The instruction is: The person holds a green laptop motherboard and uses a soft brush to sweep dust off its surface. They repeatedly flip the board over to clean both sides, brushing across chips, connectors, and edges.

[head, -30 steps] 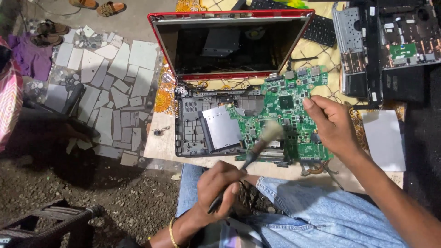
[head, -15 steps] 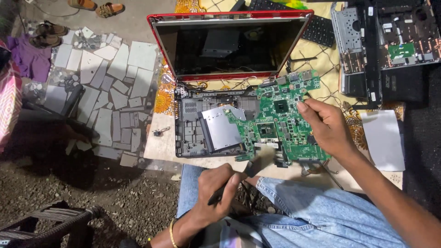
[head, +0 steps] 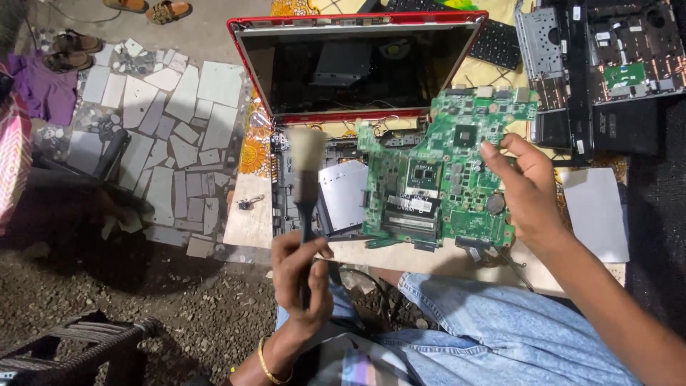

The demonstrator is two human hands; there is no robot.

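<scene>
Nearest, left hand point(head: 301, 275) closed round a brush point(head: 306, 179), handle dark, pale bristles blurred and pointing far. Further right, right hand point(head: 525, 189) gripping the right edge of a green board point(head: 439, 179), lifted and tilted over the laptop base point(head: 321, 196). Open in that base: a silver plate point(head: 343, 196) and bare frame. Beyond, the red-rimmed screen point(head: 354, 61), dark and upright. Far right, another stripped chassis point(head: 607, 64) with a small green board inside. Left, broken tiles point(head: 171, 121) on the ground.
</scene>
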